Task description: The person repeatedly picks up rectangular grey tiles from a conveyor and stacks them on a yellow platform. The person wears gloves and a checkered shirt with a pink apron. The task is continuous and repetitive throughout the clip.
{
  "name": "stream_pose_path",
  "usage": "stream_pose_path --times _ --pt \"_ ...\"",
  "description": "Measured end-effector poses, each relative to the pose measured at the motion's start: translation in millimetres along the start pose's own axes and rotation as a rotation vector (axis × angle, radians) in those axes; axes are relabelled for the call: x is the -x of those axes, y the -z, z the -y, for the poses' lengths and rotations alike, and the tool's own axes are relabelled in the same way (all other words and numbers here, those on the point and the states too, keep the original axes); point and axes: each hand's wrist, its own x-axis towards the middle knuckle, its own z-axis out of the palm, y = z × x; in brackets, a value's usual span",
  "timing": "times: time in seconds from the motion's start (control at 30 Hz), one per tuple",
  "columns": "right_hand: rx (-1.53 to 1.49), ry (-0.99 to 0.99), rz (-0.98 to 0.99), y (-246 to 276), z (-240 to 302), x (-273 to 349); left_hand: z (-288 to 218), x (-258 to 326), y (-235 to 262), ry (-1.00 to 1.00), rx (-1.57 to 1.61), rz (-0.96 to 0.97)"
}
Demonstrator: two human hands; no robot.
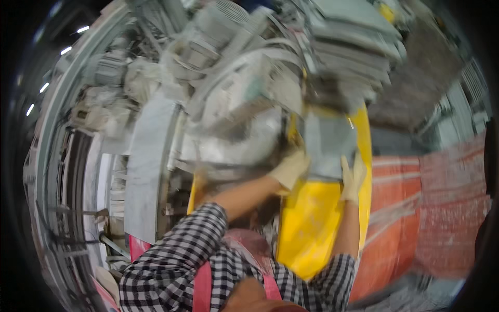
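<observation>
Grey flat sheet point(328, 143), blurred, held upright between two gloved hands, above a yellow surface point(312, 223)

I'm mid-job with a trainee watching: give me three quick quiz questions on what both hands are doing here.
1. True or false: both hands wear pale gloves.
2. Which thing do both hands grip? A) a red bucket B) a grey flat panel C) a coiled hose
3. Fill in: the surface right below the panel is ___ in colour.

Key
1. True: the left hand and the right hand are both in pale gloves.
2. B: the grey flat panel is held by its left and right lower edges, under a blurred stack of grey sheets.
3. Yellow: the yellow surface lies under the panel, beside red-and-white sacking.
</observation>
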Motion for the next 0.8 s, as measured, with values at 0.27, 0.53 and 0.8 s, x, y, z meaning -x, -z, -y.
stream_pose_path --times 0.27,0.53,0.8 --pt "0.204 0.103 -0.081 12.5 15.3 11.1 22.4 7.3 -64.1 -0.013 -0.177 -0.049" --pt "0.235 0.025 -0.067 15.1 27.8 10.9 23.7 -16.1 -91.2 0.351 -0.245 -0.081" --pt "0.203 -0.03 -0.105 2.1 16.1 16.7 13.9 -9.8 -78.4 0.335 -0.437 -0.061"
